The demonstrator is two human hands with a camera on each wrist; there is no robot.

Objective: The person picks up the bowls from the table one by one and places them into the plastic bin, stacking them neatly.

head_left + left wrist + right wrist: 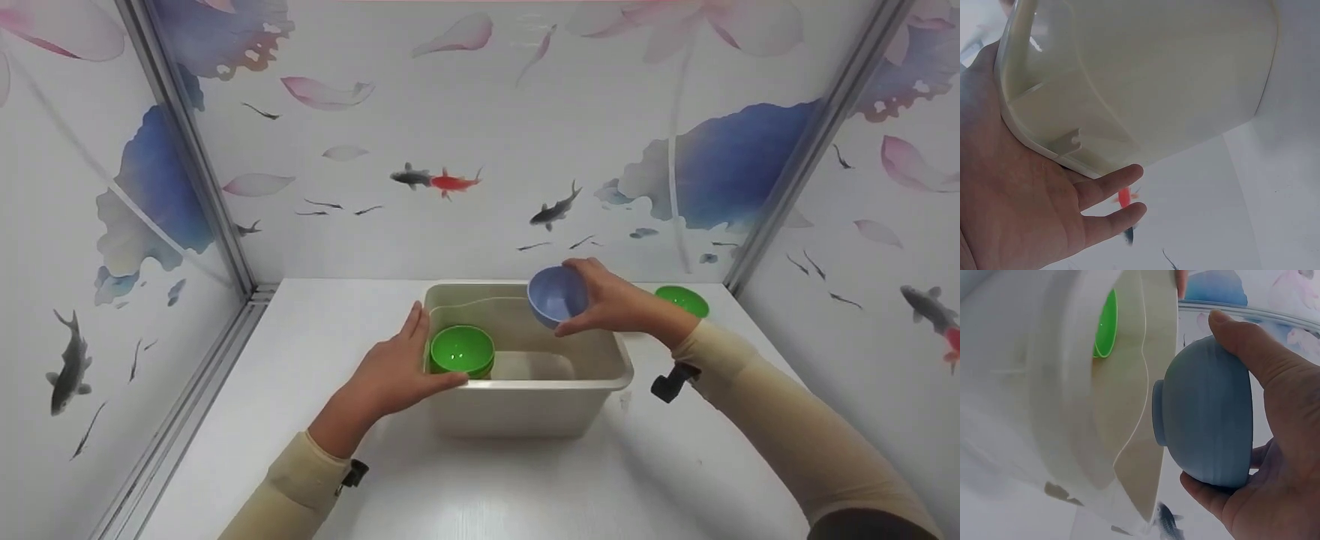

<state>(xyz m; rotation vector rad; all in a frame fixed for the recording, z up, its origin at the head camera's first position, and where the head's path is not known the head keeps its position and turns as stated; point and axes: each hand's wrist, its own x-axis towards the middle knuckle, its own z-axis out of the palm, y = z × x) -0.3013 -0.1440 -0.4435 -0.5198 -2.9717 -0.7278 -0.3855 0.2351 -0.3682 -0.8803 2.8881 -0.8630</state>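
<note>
A blue bowl (556,297) is held above the right part of a cream bin (517,409) by my right hand (619,300), thumb and fingers on opposite sides of its rim. In the right wrist view the blue bowl (1207,416) is tipped sideways near the bin's rim, gripped by the right hand (1275,416). Green bowls (462,351), stacked, sit inside the bin at its left. My left hand (397,367) rests on the bin's left corner, fingers extended along the outside; the left wrist view shows the left hand (1033,197) against the bin wall (1174,73).
Another green bowl (682,301) stands on the white table (480,487) at the back right, behind my right forearm. Printed panels with fish and petals (480,135) enclose the table at the back and both sides, joined by metal corner posts.
</note>
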